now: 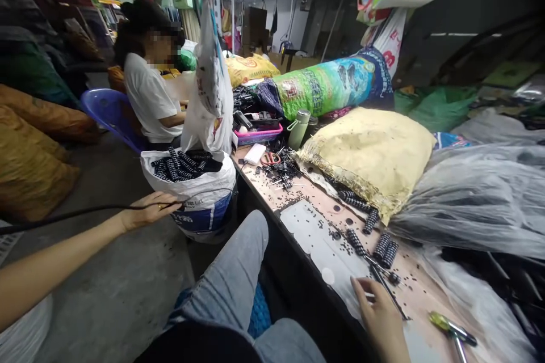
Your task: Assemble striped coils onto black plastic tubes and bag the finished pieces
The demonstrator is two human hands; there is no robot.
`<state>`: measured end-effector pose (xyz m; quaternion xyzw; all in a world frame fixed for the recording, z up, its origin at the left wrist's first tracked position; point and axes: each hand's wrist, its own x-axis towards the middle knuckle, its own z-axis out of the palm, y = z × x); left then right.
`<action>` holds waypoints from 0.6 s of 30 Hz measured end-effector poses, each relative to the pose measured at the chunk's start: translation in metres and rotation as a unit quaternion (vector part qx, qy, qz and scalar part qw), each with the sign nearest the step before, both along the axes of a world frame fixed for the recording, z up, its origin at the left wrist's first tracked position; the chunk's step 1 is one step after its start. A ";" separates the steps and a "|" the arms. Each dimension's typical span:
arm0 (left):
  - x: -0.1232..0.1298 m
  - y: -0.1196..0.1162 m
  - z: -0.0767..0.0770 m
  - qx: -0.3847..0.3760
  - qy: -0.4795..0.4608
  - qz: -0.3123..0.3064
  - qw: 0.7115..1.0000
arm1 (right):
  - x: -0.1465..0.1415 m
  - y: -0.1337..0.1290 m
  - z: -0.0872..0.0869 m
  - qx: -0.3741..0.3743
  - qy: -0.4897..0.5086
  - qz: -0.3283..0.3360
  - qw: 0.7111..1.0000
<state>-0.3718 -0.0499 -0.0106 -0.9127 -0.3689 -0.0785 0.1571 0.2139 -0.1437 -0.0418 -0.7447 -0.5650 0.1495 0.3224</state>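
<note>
My left hand (153, 208) is stretched out beside a white sack (204, 198) filled with black ridged cylinders (181, 164). Its fingers lie long and fairly flat, with a ring on one. A black cable (85, 211) runs past this hand, and I cannot tell whether they touch. Low over the bench edge, my right hand (378, 315) has bent fingers around something small and whitish, too small to name. Close to it lies a thin dark metal rod (389, 289). Several ridged cylinders with pale bands (385, 249) and many tiny dark pieces (340, 232) are scattered just beyond.
A yellow-and-black tool with a metal shaft (453, 329) lies at the right. Behind the bench work area are a cream sack (374, 147), a green bottle (298, 129), a white device (255, 154) and a pink tray (259, 133). Another person (151, 91) sits by a blue chair (110, 110).
</note>
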 end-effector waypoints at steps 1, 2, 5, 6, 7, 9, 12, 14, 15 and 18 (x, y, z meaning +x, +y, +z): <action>-0.008 0.001 -0.002 0.013 0.000 -0.027 1.000 | -0.010 0.004 0.003 0.002 0.003 0.006 1.000; -0.015 0.004 -0.001 0.040 -0.013 -0.042 0.998 | -0.022 0.009 0.006 0.002 0.006 0.012 1.000; -0.019 0.027 0.009 0.168 -0.141 0.030 0.975 | -0.066 0.026 0.019 -0.006 0.013 0.044 0.999; -0.016 0.038 0.014 0.199 -0.192 0.075 0.958 | -0.083 0.033 0.025 -0.009 0.012 0.063 0.998; -0.012 0.051 0.020 0.214 -0.234 0.118 0.941 | -0.101 0.041 0.032 -0.011 0.008 0.086 0.996; -0.002 0.077 0.030 0.180 -0.269 0.167 0.931 | -0.137 0.057 0.049 -0.012 -0.009 0.143 0.990; 0.006 0.101 0.036 0.041 -0.238 0.147 0.959 | -0.184 0.081 0.076 -0.002 -0.045 0.231 0.972; 0.004 0.098 0.036 0.016 -0.258 0.127 0.958 | -0.208 0.097 0.091 0.001 -0.064 0.265 0.962; 0.000 0.092 0.035 0.039 -0.296 0.127 0.946 | -0.217 0.106 0.098 -0.004 -0.070 0.276 0.959; -0.018 0.059 0.028 0.145 -0.437 0.162 0.872 | -0.245 0.138 0.116 -0.016 -0.085 0.301 0.950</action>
